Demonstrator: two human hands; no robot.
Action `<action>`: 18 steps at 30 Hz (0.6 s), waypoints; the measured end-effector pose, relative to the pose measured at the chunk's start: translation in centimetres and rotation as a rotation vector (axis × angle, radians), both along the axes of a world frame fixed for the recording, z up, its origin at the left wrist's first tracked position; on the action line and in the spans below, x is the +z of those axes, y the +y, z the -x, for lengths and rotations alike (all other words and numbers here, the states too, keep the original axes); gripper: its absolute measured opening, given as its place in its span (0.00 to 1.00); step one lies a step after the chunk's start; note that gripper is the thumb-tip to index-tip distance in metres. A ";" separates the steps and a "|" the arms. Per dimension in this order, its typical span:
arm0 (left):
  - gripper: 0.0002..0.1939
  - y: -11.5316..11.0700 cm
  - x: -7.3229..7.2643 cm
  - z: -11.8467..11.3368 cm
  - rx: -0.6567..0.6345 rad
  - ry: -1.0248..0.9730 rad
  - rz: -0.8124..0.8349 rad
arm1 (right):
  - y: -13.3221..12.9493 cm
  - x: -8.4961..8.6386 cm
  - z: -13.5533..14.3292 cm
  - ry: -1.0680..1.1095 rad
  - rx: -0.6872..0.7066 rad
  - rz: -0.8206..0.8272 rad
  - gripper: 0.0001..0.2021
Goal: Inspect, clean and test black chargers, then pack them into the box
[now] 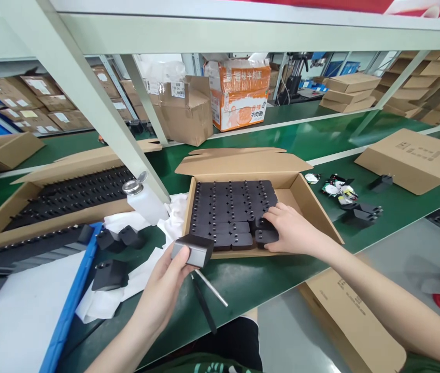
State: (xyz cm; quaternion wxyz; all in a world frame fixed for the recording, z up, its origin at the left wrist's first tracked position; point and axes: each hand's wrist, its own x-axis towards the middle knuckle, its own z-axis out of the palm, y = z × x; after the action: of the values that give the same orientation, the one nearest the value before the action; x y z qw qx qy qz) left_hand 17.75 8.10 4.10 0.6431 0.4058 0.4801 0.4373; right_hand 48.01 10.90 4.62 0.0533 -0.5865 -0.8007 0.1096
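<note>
My left hand [171,272] grips a black rectangular block [198,249] just in front of an open cardboard box [243,161]. Inside that box stand rows of similar black blocks [227,199], each with small shiny studs on top. My right hand [287,228] reaches into the box, its fingers closed around a black block [264,238] at the near right end of the rows. Below my left hand lie a silver rod [212,289] and a thin black strip [204,305]. Another black block [110,274] rests on white cloth [142,267] to the left.
A blue tray [74,300] with black blocks occupies the left. Behind it are a white pump bottle [144,197], a second filled box [80,212] and a slanted metal post [87,88]. Wrapped small parts [340,189] and loose blocks [362,213] lie right of the open box.
</note>
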 end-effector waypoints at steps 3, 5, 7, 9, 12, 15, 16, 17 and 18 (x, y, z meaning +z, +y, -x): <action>0.28 -0.1 0.1 -0.3 -0.018 0.000 -0.004 | 0.4 -1.9 0.2 0.050 0.001 0.033 0.24; 0.27 0.1 0.3 -0.8 -0.045 0.014 -0.023 | 0.2 -2.6 0.1 0.104 -0.029 0.044 0.32; 0.28 0.4 0.6 -1.7 -0.086 0.053 -0.050 | -0.4 -2.2 0.0 0.177 -0.054 0.044 0.33; 0.28 0.9 1.1 -3.3 -0.138 0.087 -0.056 | -1.5 -0.7 0.2 0.257 -0.061 0.034 0.30; 0.25 1.6 1.6 -7.1 -0.215 0.086 -0.033 | -3.3 2.4 1.4 0.354 0.009 -0.011 0.33; 0.22 2.1 1.9 -11.2 -0.272 0.062 -0.030 | -4.6 4.4 2.3 0.296 0.002 -0.122 0.26; 0.21 2.2 2.1 -12.0 -0.299 0.050 -0.027 | -4.9 4.7 2.2 0.259 -0.031 -0.152 0.20; 0.21 2.3 2.2 -12.4 -0.328 0.039 -0.023 | -5.0 4.8 1.7 0.230 -0.073 -0.165 0.15; 0.22 2.3 2.4 -12.2 -0.351 0.033 -0.020 | -5.1 4.7 0.9 0.221 -0.104 -0.158 0.12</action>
State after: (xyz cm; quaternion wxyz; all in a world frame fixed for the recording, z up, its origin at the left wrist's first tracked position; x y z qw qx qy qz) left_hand 29.92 10.43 6.51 0.6975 0.4969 0.4081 0.3162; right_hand 47.14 5.81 9.33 0.1925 -0.6058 -0.7645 0.1071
